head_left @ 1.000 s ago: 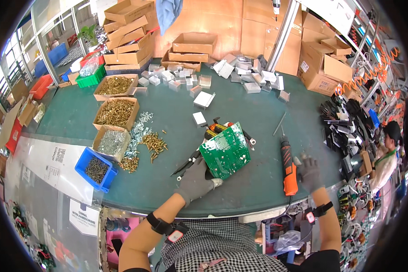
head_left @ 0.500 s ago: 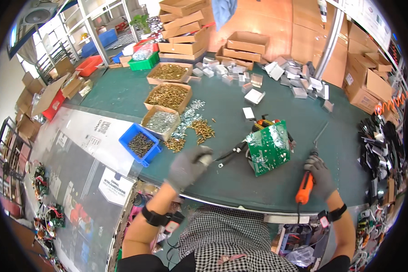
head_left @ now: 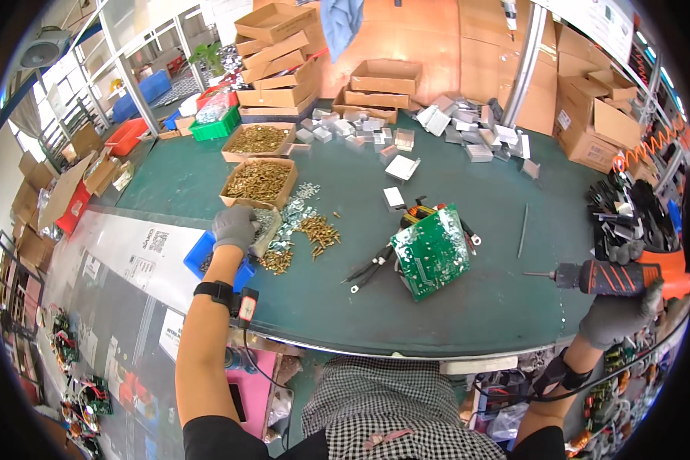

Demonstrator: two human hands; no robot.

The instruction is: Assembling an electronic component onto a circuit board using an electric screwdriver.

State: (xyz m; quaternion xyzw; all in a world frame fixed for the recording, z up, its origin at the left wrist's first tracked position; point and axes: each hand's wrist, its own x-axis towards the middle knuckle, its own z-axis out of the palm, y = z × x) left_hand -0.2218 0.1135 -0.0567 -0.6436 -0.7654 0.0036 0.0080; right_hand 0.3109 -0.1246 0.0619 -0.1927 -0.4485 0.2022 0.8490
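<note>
Head view: my right fingers grip a power screwdriver, three o'clock; whether left fingers, nine o'clock, grasp, I can't tell.

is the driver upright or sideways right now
Sideways: the driver lies across the view in the right hand, its bit pointing left.

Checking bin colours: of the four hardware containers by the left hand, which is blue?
The plastic bin at the row's near end; the three farther back are brown cardboard boxes.
</note>
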